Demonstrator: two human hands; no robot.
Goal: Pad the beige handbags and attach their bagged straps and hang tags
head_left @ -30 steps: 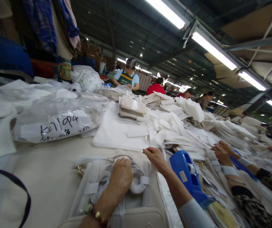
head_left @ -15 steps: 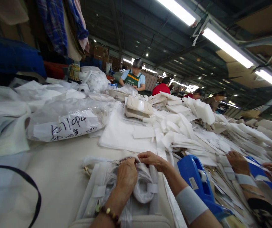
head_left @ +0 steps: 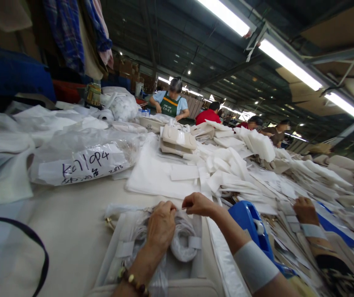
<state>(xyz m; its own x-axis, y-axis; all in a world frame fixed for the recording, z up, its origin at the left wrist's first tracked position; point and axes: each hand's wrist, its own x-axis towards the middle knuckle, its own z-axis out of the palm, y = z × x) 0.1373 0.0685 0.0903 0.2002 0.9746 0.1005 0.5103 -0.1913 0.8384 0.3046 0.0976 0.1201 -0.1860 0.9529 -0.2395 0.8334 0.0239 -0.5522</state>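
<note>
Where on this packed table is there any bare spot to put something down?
One bare patch of table: left of the left hand, below the labelled plastic bag. Right of the right hand, the blue tape dispenser and heaped white pieces crowd everything.

Materials: mostly cloth, paper and plastic.
Cream bag (head_left: 152,255) wrapped in crinkled clear film; tape dispenser (head_left: 251,227) glossy blue plastic; tabletop (head_left: 71,222) matt.

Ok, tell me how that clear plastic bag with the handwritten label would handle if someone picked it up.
The clear plastic bag would probably go floppy: its film is wrinkled and slumps on the table. It looks stuffed with soft white pieces, so likely light for its bulk. The glossy film may be somewhat slippery and could sag from a single grip.
</note>
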